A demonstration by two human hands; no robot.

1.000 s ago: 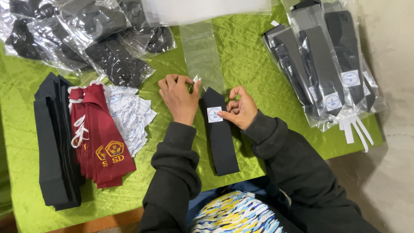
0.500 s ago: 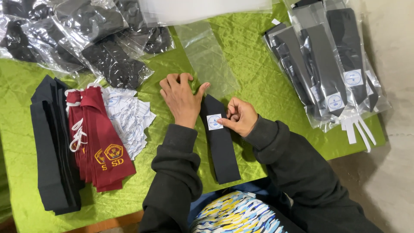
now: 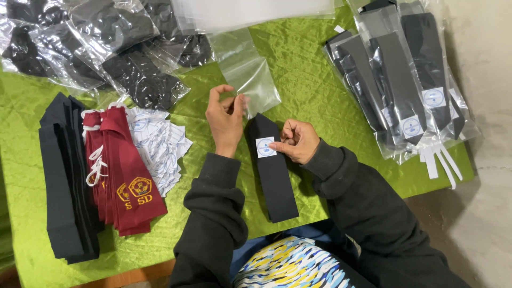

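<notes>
The black tie [image 3: 272, 170] lay near the centre of the frame on the green cloth [image 3: 309, 90], its long axis running from the lower edge upward, with the pointed end toward the top. The right hand [image 3: 296, 141] rested just right of it, fingertips pressing the small round sticker [image 3: 265, 147] on the upper part of the tie. The left hand [image 3: 226, 120] was just left of the tip, fingers curled and pinching the lower edge of a clear plastic bag [image 3: 248, 72]. Both forearms came from the bottom of the frame.
</notes>
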